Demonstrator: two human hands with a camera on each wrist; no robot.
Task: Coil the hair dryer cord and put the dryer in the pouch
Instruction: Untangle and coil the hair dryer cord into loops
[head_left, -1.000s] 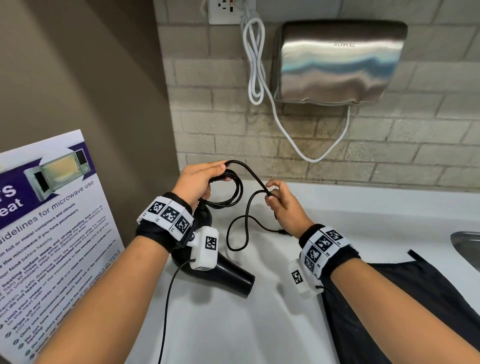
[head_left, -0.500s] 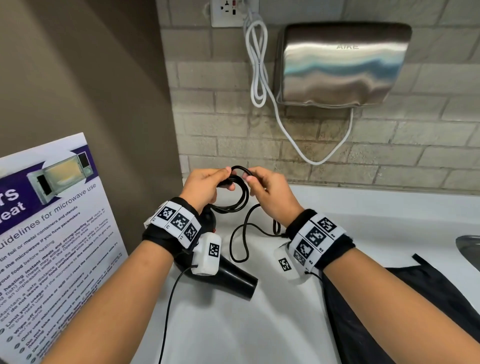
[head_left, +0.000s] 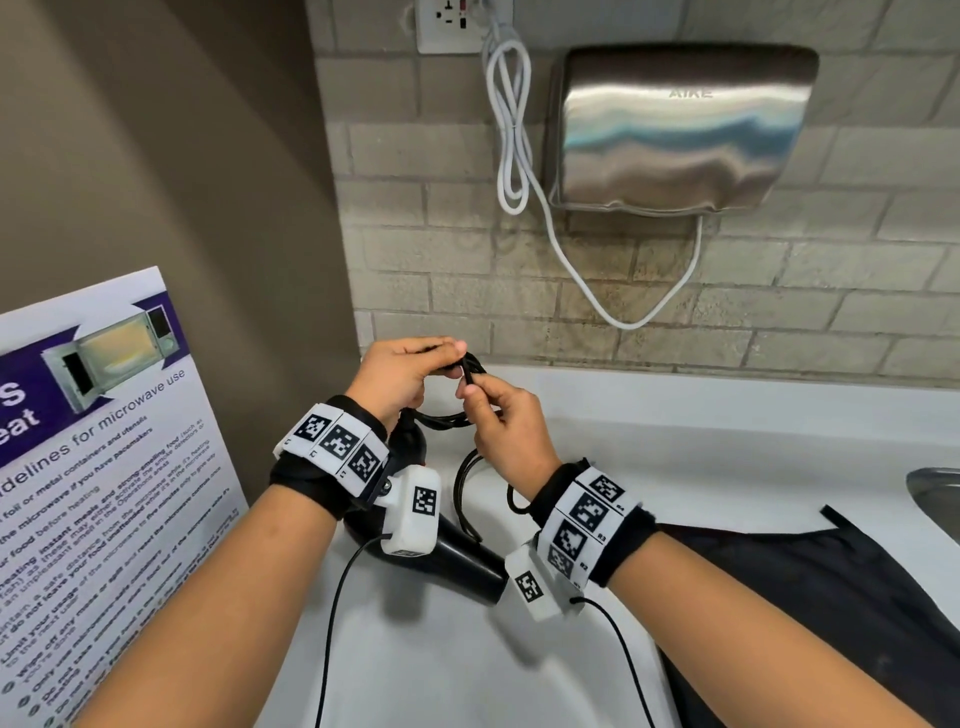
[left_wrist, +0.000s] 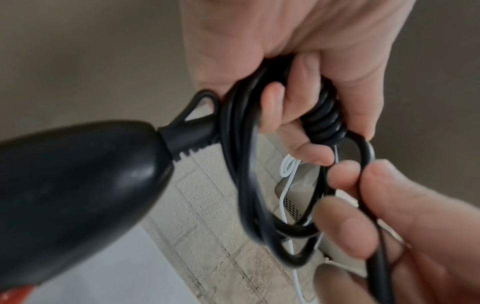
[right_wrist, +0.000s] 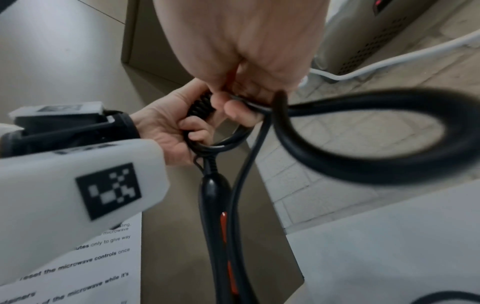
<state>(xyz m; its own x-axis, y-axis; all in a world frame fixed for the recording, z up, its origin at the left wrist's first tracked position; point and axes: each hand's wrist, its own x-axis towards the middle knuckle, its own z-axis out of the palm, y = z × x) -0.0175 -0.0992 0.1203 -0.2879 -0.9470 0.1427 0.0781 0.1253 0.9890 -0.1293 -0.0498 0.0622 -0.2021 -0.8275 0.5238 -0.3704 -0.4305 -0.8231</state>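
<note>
The black hair dryer (head_left: 467, 564) hangs below my hands over the white counter, its handle (right_wrist: 215, 205) pointing up. My left hand (head_left: 400, 374) grips several coiled loops of the black cord (left_wrist: 249, 174) at their top. My right hand (head_left: 498, 415) pinches a free strand of that cord (left_wrist: 366, 152) right beside the left fingers (left_wrist: 272, 102). A slack loop of cord (right_wrist: 363, 135) trails off to the right. The black pouch (head_left: 831, 597) lies flat on the counter at the lower right.
A steel hand dryer (head_left: 680, 130) hangs on the brick wall, with a white cable (head_left: 511, 130) running to a wall socket (head_left: 449, 23). A microwave guidelines poster (head_left: 98, 467) leans at the left. A sink rim (head_left: 935, 493) shows at the right edge.
My right hand has carried its strand of cord left to meet the left hand, laying another loop on the coil. The slack loop hanging below has grown shorter.
</note>
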